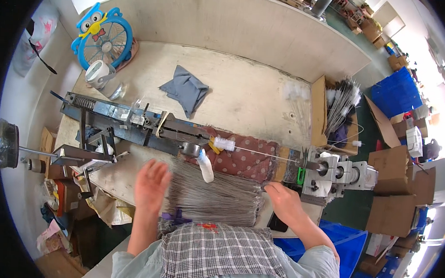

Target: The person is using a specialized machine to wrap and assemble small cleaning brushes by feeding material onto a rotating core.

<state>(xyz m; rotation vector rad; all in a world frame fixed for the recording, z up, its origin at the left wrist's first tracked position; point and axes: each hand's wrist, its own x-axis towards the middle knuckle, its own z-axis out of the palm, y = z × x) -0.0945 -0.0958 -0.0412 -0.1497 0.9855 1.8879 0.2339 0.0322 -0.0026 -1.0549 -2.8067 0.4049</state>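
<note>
A thick bundle of thin grey wires [210, 195] lies on the table in front of me. Just off its left end is my left hand [152, 183], raised, slightly blurred, fingers apart and holding nothing. My right hand [283, 200] is at the bundle's right end with thumb and fingers pinched together; what lies between the fingertips is too small to make out. Beyond the bundle, a white-bristled brush [225, 143] on a long wire stem [261, 153] stretches between the long metal fixture [178, 129] at left and the motor-driven chuck [325, 168] at right. Neither hand touches it.
A white-wrapped handle [205, 169] projects over the wires. Behind the machine lie a dotted red pad [251, 162] and a grey cloth [186, 90]. A blue fan [105, 42] stands back left; a cardboard box [320, 113] of finished brushes, back right. A dark phone [277, 222] lies near my right forearm.
</note>
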